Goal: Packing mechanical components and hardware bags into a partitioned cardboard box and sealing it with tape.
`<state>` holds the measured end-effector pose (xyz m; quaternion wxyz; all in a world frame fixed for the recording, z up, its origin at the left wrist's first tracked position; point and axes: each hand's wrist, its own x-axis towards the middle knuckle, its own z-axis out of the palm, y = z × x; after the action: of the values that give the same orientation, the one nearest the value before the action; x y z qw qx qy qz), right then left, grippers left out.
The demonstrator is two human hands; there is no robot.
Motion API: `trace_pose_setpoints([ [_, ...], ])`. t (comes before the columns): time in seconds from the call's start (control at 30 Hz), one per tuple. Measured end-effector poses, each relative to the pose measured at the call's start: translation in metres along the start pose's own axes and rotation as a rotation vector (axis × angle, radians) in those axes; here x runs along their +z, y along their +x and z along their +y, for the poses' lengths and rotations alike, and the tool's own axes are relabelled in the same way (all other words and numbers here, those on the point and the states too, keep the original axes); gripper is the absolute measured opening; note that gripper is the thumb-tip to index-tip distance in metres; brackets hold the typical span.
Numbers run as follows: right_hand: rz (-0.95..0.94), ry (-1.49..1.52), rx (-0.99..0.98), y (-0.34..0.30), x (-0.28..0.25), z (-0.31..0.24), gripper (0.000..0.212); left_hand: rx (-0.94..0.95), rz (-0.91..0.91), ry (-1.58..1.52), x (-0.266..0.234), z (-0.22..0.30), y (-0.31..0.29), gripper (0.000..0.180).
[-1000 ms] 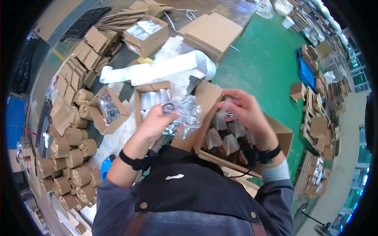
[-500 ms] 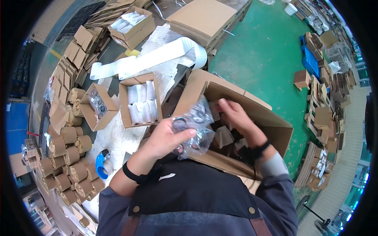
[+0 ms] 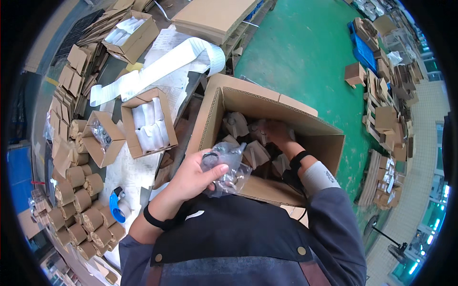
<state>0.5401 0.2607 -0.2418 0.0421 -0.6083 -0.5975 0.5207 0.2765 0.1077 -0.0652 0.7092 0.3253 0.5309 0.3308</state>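
Note:
My left hand [image 3: 193, 174] grips clear plastic bags [image 3: 228, 167] with dark, ring-shaped parts inside, just outside the near left edge of a large open carton [image 3: 310, 112]. Deep in that carton is my right hand [image 3: 276, 133], close to the far wall and among several brown packets [image 3: 256, 155] with clear plastic on some of them. Its fingers are in shadow, so whether they hold a packet cannot be made out.
On the bench to the left stand a small carton of white-wrapped rolls [image 3: 149, 119] and one of bagged parts [image 3: 102, 136]. Several brown paper rolls [image 3: 92, 218], a blue tape dispenser [image 3: 116, 206] and a white label strip [image 3: 162, 65] lie around them. Stacked cardboard sheets [image 3: 214, 16] are beyond.
My right hand has gone down and deeper into the large carton. My left hand has drawn slightly back and left with the bags, off the carton opening. The view has shifted.

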Motion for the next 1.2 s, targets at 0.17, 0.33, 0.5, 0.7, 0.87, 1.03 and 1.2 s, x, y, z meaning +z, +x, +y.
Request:
trace_pose_setpoints([
  [0.17,0.320,-0.603,-0.251,-0.008,-0.013,0.019,0.026,0.070,-0.012,-0.088,0.002,-0.003,0.010,0.034],
  [0.33,-0.530,0.695,-0.074,-0.126,-0.031,-0.124,0.033,0.116,0.064,-0.195,0.011,0.000,0.016,0.033],
  [0.5,-0.330,0.393,0.017,-0.104,-0.055,-0.082,0.016,0.143,0.026,-0.248,0.006,0.004,0.021,0.030],
  [0.7,0.203,-0.607,0.145,-0.019,-0.055,0.033,0.019,0.096,-0.104,-0.226,0.003,-0.004,0.016,0.032],
  [0.87,0.181,-0.841,0.057,-0.043,-0.046,-0.010,0.031,0.067,-0.162,-0.227,0.001,-0.003,0.012,0.037],
  [1.03,-0.557,0.564,-0.187,-0.127,-0.042,-0.138,0.030,-0.027,-0.399,-0.109,-0.002,-0.001,0.019,0.044],
  [1.2,-0.418,0.024,-0.102,-0.076,-0.071,-0.054,0.013,-0.042,-0.398,-0.071,-0.003,-0.004,0.017,0.044],
])
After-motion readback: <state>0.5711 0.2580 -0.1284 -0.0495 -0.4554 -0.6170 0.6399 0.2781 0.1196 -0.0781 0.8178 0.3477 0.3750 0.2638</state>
